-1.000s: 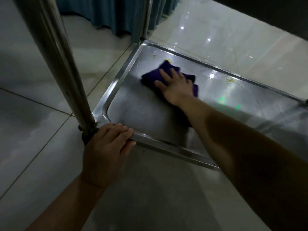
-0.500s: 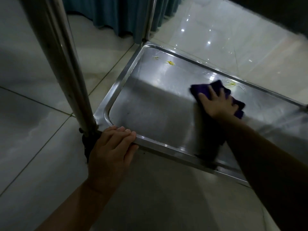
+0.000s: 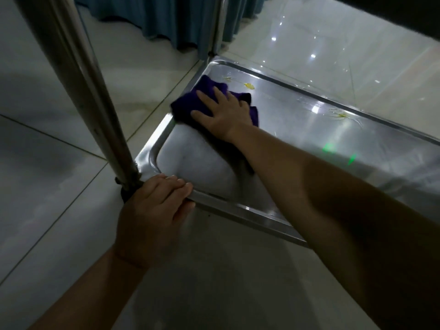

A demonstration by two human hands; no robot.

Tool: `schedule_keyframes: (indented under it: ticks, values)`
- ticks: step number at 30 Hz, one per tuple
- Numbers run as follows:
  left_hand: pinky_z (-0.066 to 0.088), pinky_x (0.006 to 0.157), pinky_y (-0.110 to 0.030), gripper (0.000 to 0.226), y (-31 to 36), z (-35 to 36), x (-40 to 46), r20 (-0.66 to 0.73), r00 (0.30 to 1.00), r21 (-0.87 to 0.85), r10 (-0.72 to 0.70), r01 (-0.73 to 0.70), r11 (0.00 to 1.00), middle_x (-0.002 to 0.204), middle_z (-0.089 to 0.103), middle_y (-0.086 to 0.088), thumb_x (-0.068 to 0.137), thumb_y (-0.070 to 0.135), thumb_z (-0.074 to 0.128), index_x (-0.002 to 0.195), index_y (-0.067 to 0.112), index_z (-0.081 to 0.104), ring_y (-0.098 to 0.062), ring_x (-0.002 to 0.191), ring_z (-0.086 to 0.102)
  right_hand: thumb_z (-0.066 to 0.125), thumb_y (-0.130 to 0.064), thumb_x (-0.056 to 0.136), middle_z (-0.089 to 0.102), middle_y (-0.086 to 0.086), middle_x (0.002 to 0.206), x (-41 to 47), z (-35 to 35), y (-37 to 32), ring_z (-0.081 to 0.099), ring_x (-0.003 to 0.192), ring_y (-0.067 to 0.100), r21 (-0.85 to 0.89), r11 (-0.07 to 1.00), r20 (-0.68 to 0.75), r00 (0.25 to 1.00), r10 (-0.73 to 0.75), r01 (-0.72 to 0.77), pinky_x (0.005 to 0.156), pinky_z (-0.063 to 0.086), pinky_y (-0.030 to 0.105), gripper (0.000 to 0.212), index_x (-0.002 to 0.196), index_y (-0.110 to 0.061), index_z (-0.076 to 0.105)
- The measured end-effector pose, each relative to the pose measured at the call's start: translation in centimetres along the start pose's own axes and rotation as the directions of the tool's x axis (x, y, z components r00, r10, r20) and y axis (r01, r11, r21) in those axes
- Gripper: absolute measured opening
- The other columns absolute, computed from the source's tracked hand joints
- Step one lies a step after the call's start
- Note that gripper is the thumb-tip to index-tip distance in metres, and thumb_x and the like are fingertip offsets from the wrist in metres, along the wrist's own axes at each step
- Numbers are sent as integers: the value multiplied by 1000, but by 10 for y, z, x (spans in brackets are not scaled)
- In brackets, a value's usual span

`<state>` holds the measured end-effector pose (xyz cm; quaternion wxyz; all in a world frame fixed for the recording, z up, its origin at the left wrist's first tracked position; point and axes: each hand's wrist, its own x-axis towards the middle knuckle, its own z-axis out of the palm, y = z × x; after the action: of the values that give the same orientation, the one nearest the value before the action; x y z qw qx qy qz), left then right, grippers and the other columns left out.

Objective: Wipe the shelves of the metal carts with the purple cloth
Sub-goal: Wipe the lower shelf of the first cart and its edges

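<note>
The metal cart's bottom shelf (image 3: pixel 309 129) is a shiny steel tray just above the floor. A purple cloth (image 3: pixel 188 101) lies crumpled near its far left corner, against the left rim. My right hand (image 3: pixel 221 113) presses flat on the cloth with fingers spread and straight. My left hand (image 3: pixel 154 206) grips the tray's near rim at the near left corner, fingers curled over the edge beside the cart's post (image 3: pixel 78 91). Small yellow smears (image 3: pixel 248 85) mark the tray near its far rim.
A second upright post (image 3: pixel 217 25) rises at the far left corner of the tray. A blue-green curtain (image 3: pixel 166 20) hangs behind it. Glossy pale floor tiles (image 3: pixel 47 186) surround the cart. A dark edge (image 3: pixel 392 10) overhangs at the top right.
My right hand has swept the cloth from the tray's middle right back to the far left corner. My left hand has stayed on the near rim.
</note>
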<state>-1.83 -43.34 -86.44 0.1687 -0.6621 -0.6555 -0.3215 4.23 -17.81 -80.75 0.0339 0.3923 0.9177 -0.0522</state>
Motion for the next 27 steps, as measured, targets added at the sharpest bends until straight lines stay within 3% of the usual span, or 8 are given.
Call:
schedule_keyframes:
  ticks: [3,7,10,14,17,20,22,27]
  values:
    - [44,96,-37,30,4,-7,5,86,995,83,43,-50,995,101,70,-17,92,26,55,100,1,72,-30,95,66,21,-71,92,5,-2,163,-30,-1,66,7,148,29,-24,993,-5,993,119,-119,115,10,53,66,151,-45,10]
    - [43,86,-37,30,30,-16,19,175,984,153,-32,5,988,94,67,-14,89,28,53,95,4,70,-30,87,62,21,-71,92,6,-4,163,-87,-2,160,8,148,26,-30,953,-28,954,300,-300,115,10,49,64,150,-46,11]
    - [36,95,-40,36,63,-6,32,229,971,62,70,-86,994,105,63,-13,79,30,56,104,6,67,-31,99,57,22,-69,94,7,-3,163,-132,-3,225,10,148,27,-28,907,-43,907,419,-420,115,12,48,63,151,-45,10]
    - [32,106,-44,59,111,29,45,391,885,-32,253,-261,965,126,60,-10,81,47,51,123,7,63,-27,122,50,23,-64,96,6,0,163,-193,-8,302,11,147,29,-49,831,-31,833,553,-554,114,16,49,61,152,-43,9]
    - [30,107,-47,71,134,45,55,464,841,-58,279,-285,957,135,55,-9,80,55,47,131,6,55,-27,129,45,17,-69,90,5,4,163,-245,-8,355,13,146,35,-116,783,31,786,618,-611,110,23,57,68,152,-43,7]
    - [29,106,-51,75,144,50,59,501,827,-2,256,-294,956,135,54,-12,79,56,43,131,3,55,-29,128,45,20,-68,90,7,7,162,-294,-9,380,16,145,37,-63,693,9,694,720,-718,109,24,58,69,153,-41,8]
    - [31,105,-53,75,146,50,58,518,820,30,243,-301,953,134,54,-15,82,57,40,129,2,56,-32,125,49,29,-59,97,8,8,162,-314,-8,382,14,145,37,-2,632,-11,632,775,-775,112,18,58,63,153,-38,8]
    - [33,102,-50,73,146,51,56,560,803,48,205,-279,959,135,53,-15,82,57,38,129,3,56,-33,122,51,28,-66,94,0,7,162,-300,-7,344,1,146,40,156,523,52,536,843,-838,114,2,61,68,153,-39,7]
